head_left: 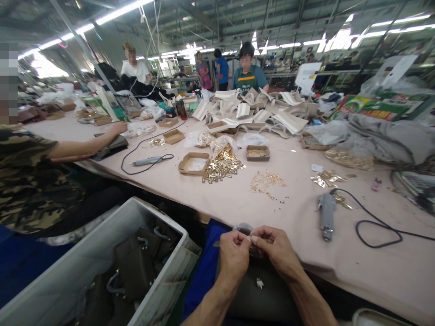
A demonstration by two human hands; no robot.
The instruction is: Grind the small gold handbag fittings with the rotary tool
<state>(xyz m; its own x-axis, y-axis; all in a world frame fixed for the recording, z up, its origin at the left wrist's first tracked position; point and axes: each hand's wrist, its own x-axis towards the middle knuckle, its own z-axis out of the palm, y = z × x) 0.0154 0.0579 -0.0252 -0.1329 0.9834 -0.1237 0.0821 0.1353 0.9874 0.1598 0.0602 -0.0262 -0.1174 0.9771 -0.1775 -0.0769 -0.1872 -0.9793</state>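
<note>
My left hand (234, 254) and my right hand (277, 248) meet at the table's near edge, fingertips pinched together. What lies between the fingertips is too small and covered to make out. Just behind them curves a grey handle (243, 226), partly hidden by the fingers. Beneath both hands a dark olive bag (261, 303) rests on my lap, over blue cloth (212, 235). A small shiny metal piece (259, 283) sits on the bag's face, between my forearms.
A grey crate (185, 246) of dark bags stands left. On the table (292, 181) lie gold metal plates (220, 167), small gold parts (267, 181), cardboard boxes (257, 153) and two corded electric screwdrivers (327, 215) (147, 161). A co-worker's arm (84, 145) reaches in at left.
</note>
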